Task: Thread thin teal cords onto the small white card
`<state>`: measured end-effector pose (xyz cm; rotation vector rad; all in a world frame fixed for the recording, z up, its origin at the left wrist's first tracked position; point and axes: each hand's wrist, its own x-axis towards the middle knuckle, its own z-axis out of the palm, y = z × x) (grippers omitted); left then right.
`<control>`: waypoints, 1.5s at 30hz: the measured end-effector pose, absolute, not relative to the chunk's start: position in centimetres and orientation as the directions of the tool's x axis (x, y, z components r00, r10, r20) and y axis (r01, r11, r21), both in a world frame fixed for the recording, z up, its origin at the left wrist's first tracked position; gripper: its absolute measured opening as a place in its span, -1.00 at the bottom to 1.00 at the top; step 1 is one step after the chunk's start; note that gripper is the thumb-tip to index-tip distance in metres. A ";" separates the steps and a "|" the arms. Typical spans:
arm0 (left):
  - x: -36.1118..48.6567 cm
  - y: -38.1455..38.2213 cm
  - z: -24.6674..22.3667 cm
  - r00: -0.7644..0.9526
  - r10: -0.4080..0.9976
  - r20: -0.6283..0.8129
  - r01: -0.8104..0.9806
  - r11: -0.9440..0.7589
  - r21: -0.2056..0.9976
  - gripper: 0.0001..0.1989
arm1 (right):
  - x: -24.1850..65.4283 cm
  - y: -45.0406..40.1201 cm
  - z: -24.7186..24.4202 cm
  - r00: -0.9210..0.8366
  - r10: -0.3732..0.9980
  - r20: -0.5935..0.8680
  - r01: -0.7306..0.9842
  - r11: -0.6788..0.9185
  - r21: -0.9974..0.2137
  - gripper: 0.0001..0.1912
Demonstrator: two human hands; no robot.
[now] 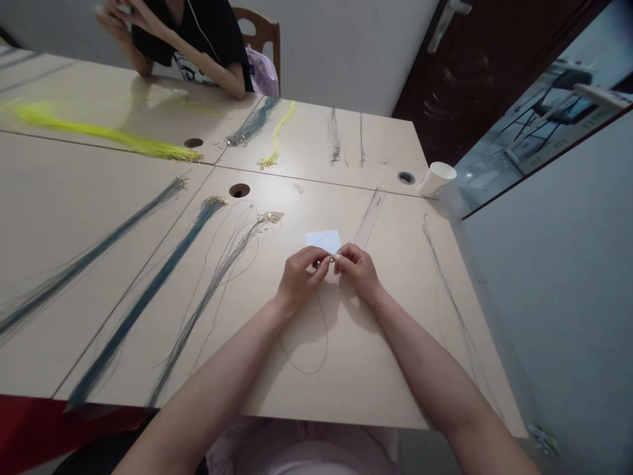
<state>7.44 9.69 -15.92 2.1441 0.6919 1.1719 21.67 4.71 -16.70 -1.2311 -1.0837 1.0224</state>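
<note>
My left hand (302,272) and my right hand (360,267) meet fingertip to fingertip over the table (395,310), both closed in a pinch. A thin line (327,343) hangs from my left fingers and curves in a loop across the tabletop. The tiny piece where the fingertips meet is mostly covered, so I cannot make out what my right fingers grip. Just beyond the hands lies a white paper (324,238), with a clear ruler (370,216) to its right.
Left of my hands lie a grey line bundle (212,285) and a teal bundle (148,297), both with small gold-coloured ends. A yellow bundle (119,136) stretches farther back. A white cup (438,178) is at the right edge. Across the table sits another person (198,46).
</note>
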 end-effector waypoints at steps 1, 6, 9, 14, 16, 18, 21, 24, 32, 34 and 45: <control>7.4 9.7 -15.9 0.474 0.681 0.558 0.158 -0.689 0.707 -0.92 | 21.7 4.7 -16.7 0.196 0.978 0.070 -0.014 0.074 -0.997 -0.86; 7.5 9.7 -16.0 0.467 0.684 0.561 0.155 -0.688 0.709 -0.93 | 21.6 4.7 -16.7 0.191 0.978 0.084 -0.021 0.089 -0.996 -0.87; 7.5 9.7 -16.0 0.467 0.681 0.564 0.145 -0.688 0.711 -0.93 | 21.7 4.7 -16.7 0.191 0.978 0.088 -0.021 0.094 -0.995 -0.88; 7.5 9.7 -16.0 0.469 0.684 0.559 0.139 -0.682 0.718 -0.93 | 21.7 4.8 -16.8 0.190 0.977 0.100 -0.019 0.106 -0.994 -0.88; 7.5 9.7 -15.9 0.469 0.687 0.555 0.135 -0.676 0.724 -0.92 | 21.6 4.7 -16.7 0.192 0.977 0.095 -0.011 0.099 -0.995 -0.87; 7.5 9.7 -15.9 0.469 0.694 0.547 0.138 -0.669 0.731 -0.92 | 21.6 4.7 -16.7 0.193 0.977 0.090 0.001 0.092 -0.996 -0.86; 7.4 9.6 -15.8 0.469 0.715 0.518 0.152 -0.643 0.750 -0.91 | 21.6 4.8 -16.7 0.192 0.976 0.099 0.018 0.097 -0.995 -0.84; 7.4 9.5 -15.7 0.464 0.750 0.472 0.154 -0.593 0.790 -0.91 | 21.7 4.8 -16.9 0.192 0.974 0.122 0.031 0.118 -0.993 -0.86; 7.4 9.4 -15.9 0.428 0.836 0.345 0.168 -0.448 0.878 -0.93 | 21.6 4.8 -17.0 0.187 0.972 0.140 0.061 0.131 -0.989 -0.85; 7.4 9.5 -16.0 0.424 0.852 0.307 0.168 -0.407 0.898 -0.92 | 21.6 4.8 -16.9 0.186 0.973 0.136 0.055 0.128 -0.990 -0.85; 7.4 9.3 -15.9 0.408 0.851 0.330 0.148 -0.419 0.896 -0.90 | 21.5 4.7 -16.6 0.190 0.975 0.113 -0.007 0.116 -0.993 -0.86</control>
